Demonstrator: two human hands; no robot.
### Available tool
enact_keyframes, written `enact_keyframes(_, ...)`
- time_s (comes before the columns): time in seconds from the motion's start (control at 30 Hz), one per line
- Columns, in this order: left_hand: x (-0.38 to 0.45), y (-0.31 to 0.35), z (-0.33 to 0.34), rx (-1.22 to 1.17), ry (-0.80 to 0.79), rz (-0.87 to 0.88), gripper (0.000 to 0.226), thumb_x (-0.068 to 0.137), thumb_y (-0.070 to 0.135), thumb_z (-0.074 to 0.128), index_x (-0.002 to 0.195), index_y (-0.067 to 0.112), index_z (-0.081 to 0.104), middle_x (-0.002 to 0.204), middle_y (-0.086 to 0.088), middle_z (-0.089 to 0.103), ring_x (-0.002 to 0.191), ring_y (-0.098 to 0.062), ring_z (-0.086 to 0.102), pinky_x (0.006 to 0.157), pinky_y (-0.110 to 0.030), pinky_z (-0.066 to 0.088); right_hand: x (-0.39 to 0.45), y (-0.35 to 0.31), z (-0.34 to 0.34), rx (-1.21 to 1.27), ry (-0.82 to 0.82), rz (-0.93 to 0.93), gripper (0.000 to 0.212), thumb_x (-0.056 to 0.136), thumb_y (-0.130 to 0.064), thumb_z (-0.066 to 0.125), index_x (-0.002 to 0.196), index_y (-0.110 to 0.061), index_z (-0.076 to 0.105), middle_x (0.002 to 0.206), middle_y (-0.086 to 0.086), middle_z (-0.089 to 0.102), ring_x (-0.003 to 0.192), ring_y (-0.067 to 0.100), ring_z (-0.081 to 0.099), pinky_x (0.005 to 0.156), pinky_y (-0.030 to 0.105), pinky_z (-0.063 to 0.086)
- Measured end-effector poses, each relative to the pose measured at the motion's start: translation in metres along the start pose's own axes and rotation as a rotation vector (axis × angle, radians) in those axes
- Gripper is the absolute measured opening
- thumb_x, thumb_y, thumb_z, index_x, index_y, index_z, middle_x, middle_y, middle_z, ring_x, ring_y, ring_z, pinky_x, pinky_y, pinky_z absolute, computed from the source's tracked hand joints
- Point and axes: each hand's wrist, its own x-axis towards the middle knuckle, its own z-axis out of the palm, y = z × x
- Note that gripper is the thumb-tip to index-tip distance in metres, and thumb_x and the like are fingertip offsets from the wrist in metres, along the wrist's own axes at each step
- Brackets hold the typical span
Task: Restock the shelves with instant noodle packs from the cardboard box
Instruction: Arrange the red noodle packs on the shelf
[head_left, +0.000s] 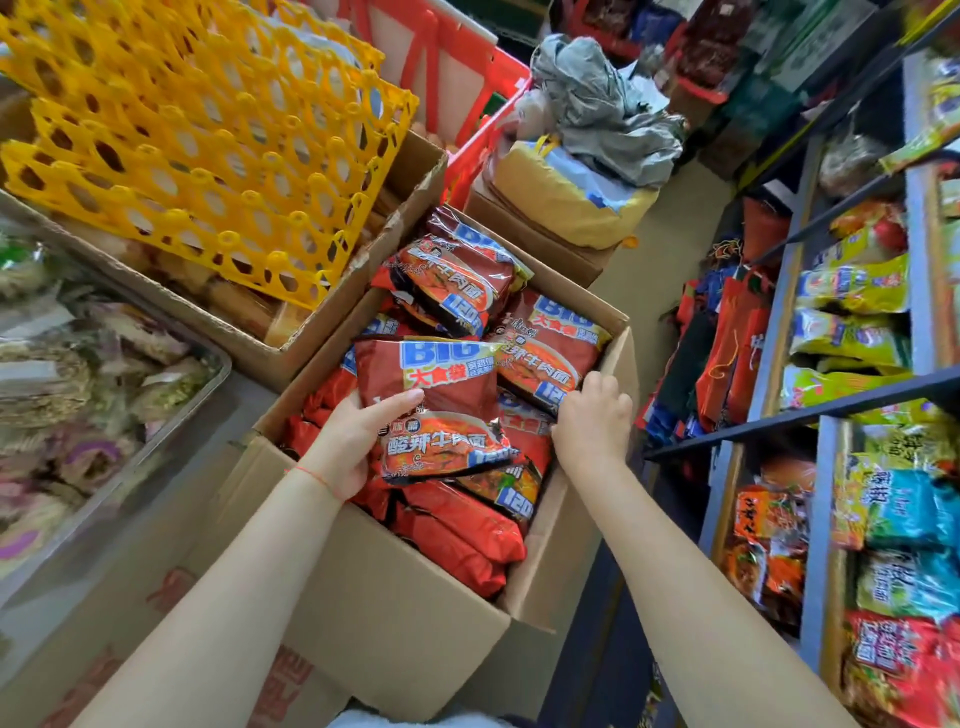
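The left hand (345, 447) has its fingers tucked behind the raised noodle pack (439, 410), so only the thumb shows on the front. Below that thumb, the pack covers the packs lying under it. The right hand (592, 415) curls its fingertips down out of sight among packs by the cardboard box (395, 618) wall. Right of those fingers, the shelves (831, 410) run off the picture's edge, their labels smeared. The box's print is cut off at the bottom edge.
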Motion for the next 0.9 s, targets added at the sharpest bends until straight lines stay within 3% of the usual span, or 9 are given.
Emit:
enact_keyframes(0.13, -0.008, 0.003, -0.003, -0.045, 0.001, -0.021, 0.041, 0.086, 0.023, 0.073, 0.125, 0.014, 0.063, 0.111, -0.014, 0.074, 0.098, -0.032, 0.072, 0.084, -0.044, 0.059, 0.004, -0.001, -0.01, 0.203, 0.038, -0.013, 0.026, 0.099, -0.028, 0.05, 0.11, -0.013, 0.068, 0.114, 0.007, 0.056, 0.111, 0.027, 0.049, 0.092, 0.038, 0.04)
enact_keyframes(0.23, -0.012, 0.007, -0.002, -0.05, -0.004, -0.024, 0.039, 0.087, 0.023, 0.073, 0.123, 0.015, 0.062, 0.109, -0.014, 0.074, 0.094, -0.031, 0.074, 0.079, -0.041, 0.06, 0.009, 0.012, -0.028, 0.771, -0.055, 0.063, 0.022, 0.094, -0.037, 0.054, 0.086, -0.018, 0.063, 0.106, 0.011, 0.059, 0.099, 0.028, 0.057, 0.081, 0.034, 0.046)
enact_keyframes(0.33, -0.016, 0.007, 0.003, -0.046, -0.024, -0.035, 0.047, 0.083, 0.025, 0.076, 0.127, 0.014, 0.062, 0.11, -0.016, 0.074, 0.095, -0.032, 0.073, 0.083, -0.045, 0.06, -0.002, 0.029, -0.053, 1.279, -0.026, 0.185, 0.022, 0.096, -0.033, 0.056, 0.087, -0.014, 0.063, 0.101, 0.01, 0.068, 0.095, 0.025, 0.069, 0.079, 0.043, 0.061)
enact_keyframes(0.4, -0.02, 0.008, 0.009, -0.058, -0.055, -0.03, 0.048, 0.082, 0.026, 0.077, 0.127, 0.016, 0.061, 0.11, -0.015, 0.074, 0.091, -0.029, 0.074, 0.078, -0.042, 0.061, -0.017, 0.045, -0.064, 1.539, 0.019, 0.216, 0.016, 0.101, -0.018, 0.053, 0.088, -0.013, 0.061, 0.098, 0.008, 0.07, 0.096, 0.021, 0.071, 0.081, 0.041, 0.061)
enact_keyframes(0.53, -0.027, 0.01, 0.033, -0.044, -0.109, -0.072, 0.077, 0.074, 0.032, 0.084, 0.14, 0.011, 0.05, 0.109, -0.014, 0.074, 0.09, -0.028, 0.074, 0.075, -0.041, 0.061, -0.055, 0.09, -0.079, 1.789, 0.237, 0.278, 0.025, 0.103, -0.012, 0.049, 0.078, -0.012, 0.055, 0.09, 0.01, 0.066, 0.096, 0.023, 0.069, 0.088, 0.047, 0.059)
enact_keyframes(0.63, -0.034, 0.007, 0.07, 0.001, -0.155, -0.052, 0.043, 0.089, 0.025, 0.069, 0.129, 0.01, 0.062, 0.096, -0.01, 0.076, 0.077, -0.023, 0.075, 0.068, -0.035, 0.062, -0.089, 0.124, -0.092, 1.998, 0.359, 0.211, 0.046, 0.104, -0.007, 0.044, 0.064, -0.025, 0.057, 0.08, 0.002, 0.068, 0.092, 0.019, 0.065, 0.09, 0.044, 0.056)
enact_keyframes(0.73, -0.048, -0.003, 0.12, 0.066, -0.234, -0.073, 0.036, 0.087, 0.031, 0.068, 0.12, 0.017, 0.068, 0.096, -0.006, 0.077, 0.079, -0.019, 0.075, 0.067, -0.033, 0.062, -0.125, 0.153, -0.099, 1.987, 0.418, 0.039, 0.048, 0.104, -0.007, 0.045, 0.063, -0.028, 0.059, 0.087, 0.003, 0.067, 0.099, 0.024, 0.062, 0.093, 0.041, 0.054)
enact_keyframes(0.83, -0.059, -0.016, 0.174, 0.126, -0.3, -0.129, 0.06, 0.083, 0.058, 0.062, 0.126, 0.017, 0.067, 0.116, -0.011, 0.073, 0.103, -0.026, 0.072, 0.091, -0.045, 0.058, -0.157, 0.181, -0.084, 1.598, 0.416, 0.012, 0.019, 0.097, -0.018, 0.055, 0.081, -0.007, 0.056, 0.088, 0.026, 0.054, 0.088, 0.015, 0.058, 0.089, 0.034, 0.053)
enact_keyframes(0.9, -0.067, -0.029, 0.21, 0.127, -0.394, -0.193, 0.077, 0.082, 0.075, 0.052, 0.134, 0.018, 0.062, 0.13, -0.015, 0.065, 0.12, -0.032, 0.062, 0.105, -0.052, 0.047, -0.181, 0.203, -0.064, 1.314, 0.412, 0.01, 0.027, 0.092, -0.023, 0.057, 0.085, 0.003, 0.051, 0.093, 0.025, 0.05, 0.077, 0.011, 0.05, 0.075, 0.02, 0.043)
